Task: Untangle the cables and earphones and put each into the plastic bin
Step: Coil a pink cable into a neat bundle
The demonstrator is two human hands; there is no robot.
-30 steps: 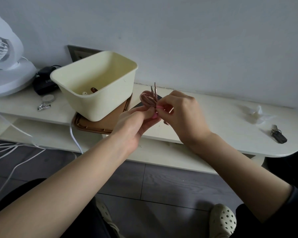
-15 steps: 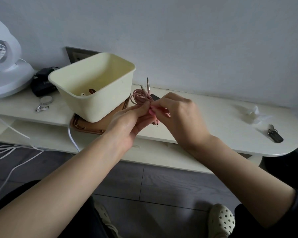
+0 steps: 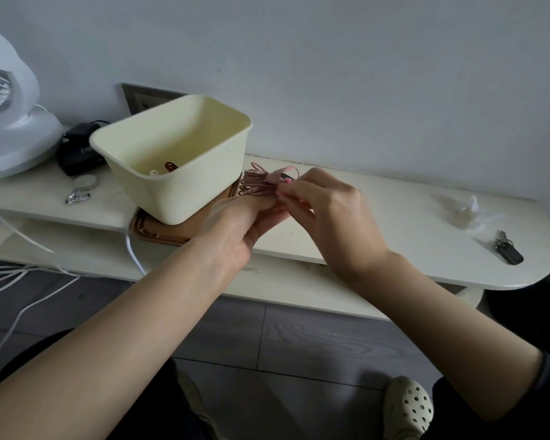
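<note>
Progress was partial: the plastic bin [image 3: 185, 192], centre-left of frame, already held a few small items, while the left hand [image 3: 248, 220] and right hand [image 3: 327, 211], each grip pinched on the coiled pink cable [image 3: 258, 184] just right of the bin over the counter [image 3: 394, 223], had not yet deposited it.

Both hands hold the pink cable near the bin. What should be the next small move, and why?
Probably carry the pink cable left over the rim of the plastic bin and let go. The cable seems gathered into loops, the left hand and right hand both hold it, and the open bin stands right beside it.
</note>
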